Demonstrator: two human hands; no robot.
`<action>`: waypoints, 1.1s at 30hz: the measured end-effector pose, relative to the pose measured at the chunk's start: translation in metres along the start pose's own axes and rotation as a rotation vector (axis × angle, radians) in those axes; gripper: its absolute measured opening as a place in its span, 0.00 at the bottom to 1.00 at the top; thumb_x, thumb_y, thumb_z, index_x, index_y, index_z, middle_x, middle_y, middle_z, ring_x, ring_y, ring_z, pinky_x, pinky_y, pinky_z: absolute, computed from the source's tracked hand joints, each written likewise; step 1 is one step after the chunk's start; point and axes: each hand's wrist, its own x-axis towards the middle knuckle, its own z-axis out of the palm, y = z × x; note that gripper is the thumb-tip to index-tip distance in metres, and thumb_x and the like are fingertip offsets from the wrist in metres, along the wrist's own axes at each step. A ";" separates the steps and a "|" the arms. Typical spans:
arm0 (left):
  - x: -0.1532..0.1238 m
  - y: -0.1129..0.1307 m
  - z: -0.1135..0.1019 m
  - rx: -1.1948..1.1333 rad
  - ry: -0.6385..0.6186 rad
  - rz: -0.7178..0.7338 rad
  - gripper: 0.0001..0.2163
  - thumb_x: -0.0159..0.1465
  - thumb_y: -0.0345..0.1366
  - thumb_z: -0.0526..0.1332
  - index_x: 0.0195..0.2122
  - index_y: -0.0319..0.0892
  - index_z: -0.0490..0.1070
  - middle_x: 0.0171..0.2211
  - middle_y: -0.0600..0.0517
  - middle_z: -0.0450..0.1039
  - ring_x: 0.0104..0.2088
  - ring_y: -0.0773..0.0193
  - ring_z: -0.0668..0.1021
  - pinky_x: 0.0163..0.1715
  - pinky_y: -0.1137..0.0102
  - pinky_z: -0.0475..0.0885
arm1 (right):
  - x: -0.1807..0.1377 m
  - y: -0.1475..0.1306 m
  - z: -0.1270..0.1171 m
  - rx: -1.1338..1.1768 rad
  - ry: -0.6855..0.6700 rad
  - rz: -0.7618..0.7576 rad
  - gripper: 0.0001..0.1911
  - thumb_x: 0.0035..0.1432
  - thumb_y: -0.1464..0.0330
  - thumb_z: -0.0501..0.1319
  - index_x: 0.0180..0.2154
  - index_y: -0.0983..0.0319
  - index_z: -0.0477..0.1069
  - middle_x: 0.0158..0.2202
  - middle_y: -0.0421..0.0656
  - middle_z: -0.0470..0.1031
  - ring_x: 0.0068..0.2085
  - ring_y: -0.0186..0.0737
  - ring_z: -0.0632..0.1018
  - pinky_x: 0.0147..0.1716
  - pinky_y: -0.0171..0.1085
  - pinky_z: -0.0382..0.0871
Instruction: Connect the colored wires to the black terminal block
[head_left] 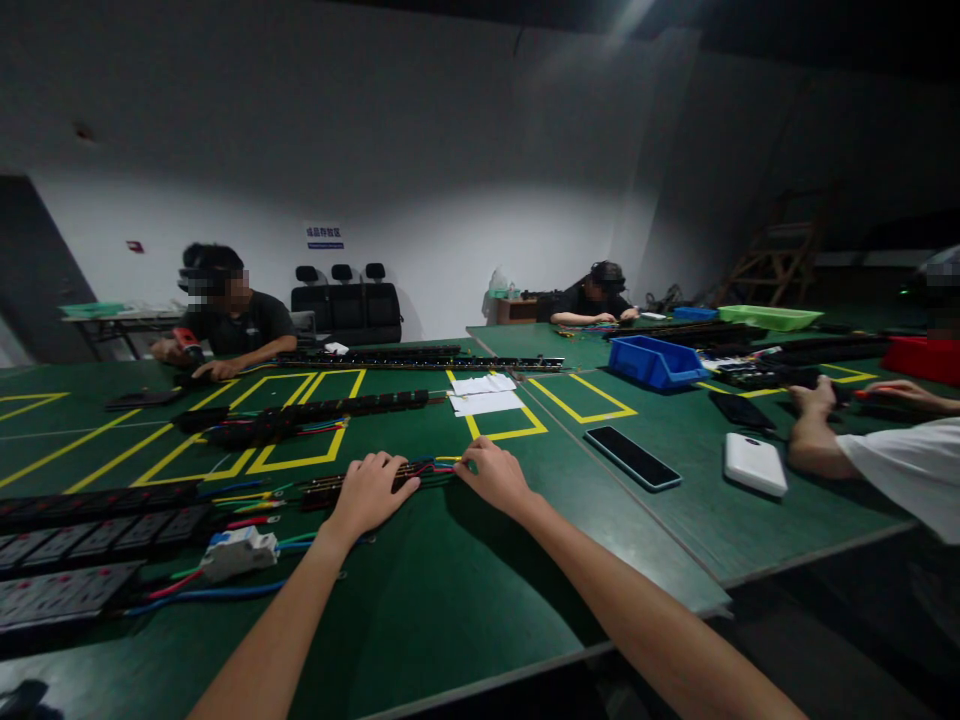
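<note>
My left hand (371, 492) lies over a long black strip with copper-coloured rails (322, 487), its fingers curled around the strip's right end. Coloured wires (436, 466), among them red, blue and yellow ones, run out of that end to the right. My right hand (491, 472) pinches the wires near their tips, which its fingers partly hide. Left of my hands lie black power strips (75, 545) with loose wire ends. A white circuit breaker (238, 553) with wires sits beside my left forearm.
Farther back are black-sleeved wire bundles (315, 418), white papers (484, 394) and yellow tape outlines. A phone (632, 457), a white power bank (754, 464) and a blue bin (654, 362) stand to the right. One co-worker (240, 325) holds a red power tool; others work at the back and right.
</note>
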 end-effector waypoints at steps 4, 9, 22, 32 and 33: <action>0.001 0.000 0.000 -0.007 -0.006 0.004 0.26 0.69 0.58 0.48 0.53 0.46 0.73 0.48 0.44 0.75 0.48 0.52 0.74 0.47 0.59 0.64 | -0.001 -0.002 -0.001 -0.010 0.060 0.019 0.15 0.66 0.56 0.57 0.42 0.56 0.77 0.50 0.45 0.73 0.40 0.39 0.78 0.36 0.35 0.65; 0.000 0.000 0.000 -0.007 0.002 0.010 0.26 0.69 0.57 0.48 0.53 0.45 0.73 0.47 0.44 0.75 0.47 0.52 0.74 0.47 0.59 0.64 | 0.001 -0.003 -0.002 -0.009 0.109 0.053 0.19 0.70 0.54 0.52 0.39 0.58 0.76 0.41 0.45 0.78 0.38 0.40 0.78 0.35 0.34 0.63; 0.000 0.001 -0.002 -0.008 -0.009 0.009 0.26 0.69 0.57 0.47 0.53 0.45 0.73 0.48 0.44 0.75 0.48 0.52 0.74 0.47 0.60 0.65 | 0.001 -0.005 0.000 -0.005 0.093 0.061 0.25 0.71 0.54 0.48 0.34 0.58 0.79 0.35 0.44 0.80 0.35 0.38 0.79 0.32 0.33 0.62; 0.000 0.001 -0.001 0.014 -0.001 0.006 0.26 0.69 0.58 0.48 0.53 0.46 0.73 0.48 0.44 0.74 0.48 0.51 0.74 0.47 0.59 0.64 | 0.001 -0.002 0.005 -0.010 0.102 0.027 0.20 0.68 0.60 0.54 0.34 0.57 0.82 0.44 0.43 0.78 0.36 0.36 0.78 0.35 0.33 0.66; 0.000 0.001 -0.001 0.011 -0.003 0.005 0.26 0.69 0.58 0.47 0.53 0.45 0.73 0.48 0.44 0.74 0.48 0.52 0.74 0.47 0.60 0.64 | 0.001 -0.002 0.005 -0.010 0.106 0.029 0.20 0.68 0.60 0.54 0.34 0.58 0.82 0.45 0.43 0.78 0.36 0.36 0.78 0.35 0.33 0.66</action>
